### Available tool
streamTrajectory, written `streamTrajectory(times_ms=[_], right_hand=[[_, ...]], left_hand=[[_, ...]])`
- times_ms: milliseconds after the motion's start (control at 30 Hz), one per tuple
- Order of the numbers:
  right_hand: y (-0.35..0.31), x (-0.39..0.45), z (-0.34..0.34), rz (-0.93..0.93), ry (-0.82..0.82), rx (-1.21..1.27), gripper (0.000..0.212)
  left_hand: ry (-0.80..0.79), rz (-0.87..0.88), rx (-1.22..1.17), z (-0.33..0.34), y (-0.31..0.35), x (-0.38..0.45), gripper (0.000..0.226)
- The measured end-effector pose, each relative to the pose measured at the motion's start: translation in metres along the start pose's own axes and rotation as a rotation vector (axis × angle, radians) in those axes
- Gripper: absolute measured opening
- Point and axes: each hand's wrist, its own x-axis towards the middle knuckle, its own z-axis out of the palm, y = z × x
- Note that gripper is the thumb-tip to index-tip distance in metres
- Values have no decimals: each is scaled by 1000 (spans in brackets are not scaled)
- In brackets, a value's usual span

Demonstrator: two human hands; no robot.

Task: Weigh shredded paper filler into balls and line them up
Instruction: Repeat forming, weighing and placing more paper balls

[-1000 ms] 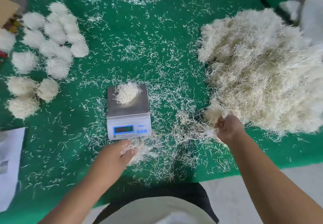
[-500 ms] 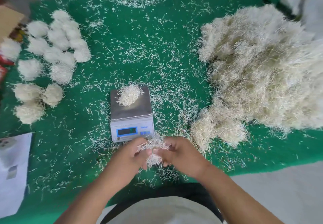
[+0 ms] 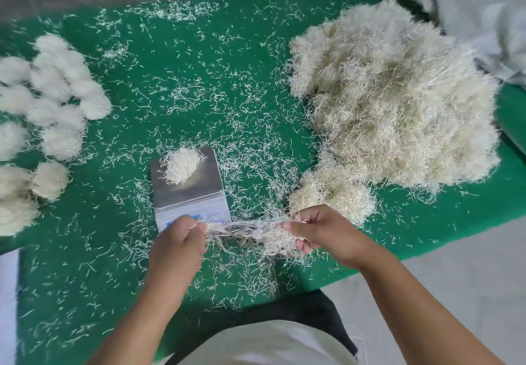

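Gripping a tuft of shredded paper filler (image 3: 267,235) between both hands, I am holding it just in front of the digital scale (image 3: 189,191), over the green table cover (image 3: 199,60). My left hand (image 3: 178,246) is curling its fingers round one end and my right hand (image 3: 318,231) is pinching the other, with thin pale strands stretching taut between them and a frizzy cream clump hanging by my right fingers. A small, loose mound of filler (image 3: 182,164) is sitting on the scale's steel pan, toward its far side. The big heap of filler (image 3: 392,94) is lying to the right, bristly and off-white. Finished balls (image 3: 57,94) are clustering in rows at the left edge, round and fuzzy, touching one another. Stray shreds are littering the cover everywhere
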Motion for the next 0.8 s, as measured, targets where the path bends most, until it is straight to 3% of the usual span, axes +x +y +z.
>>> streamTrajectory(times_ms=[67, 167, 233, 267, 400, 633, 700, 800], right_hand=[[3, -3, -26, 27, 145, 96, 40], [13, -1, -54, 70, 601, 223, 34], [17, 3, -62, 86, 734, 216, 29], [17, 5, -63, 105, 695, 181, 33], [21, 13, -49, 296, 449, 11, 83], [52, 7, -10, 280, 223, -160, 57], [61, 1, -4, 287, 189, -162, 50], [64, -5, -2, 309, 189, -189, 42]], left_hand=[[16, -5, 28, -19, -8, 5, 28], [-42, -12, 17, -41, -21, 6, 35], [-90, 16, 42, -47, -26, 2, 45], [-101, 34, 70, -49, -26, 0, 46], [-80, 83, 127, -54, -13, 13, 27], [235, 194, 126, -87, 28, 107, 18], [249, 136, 67, -87, 20, 140, 14], [156, -39, 138, -76, -2, 178, 37]])
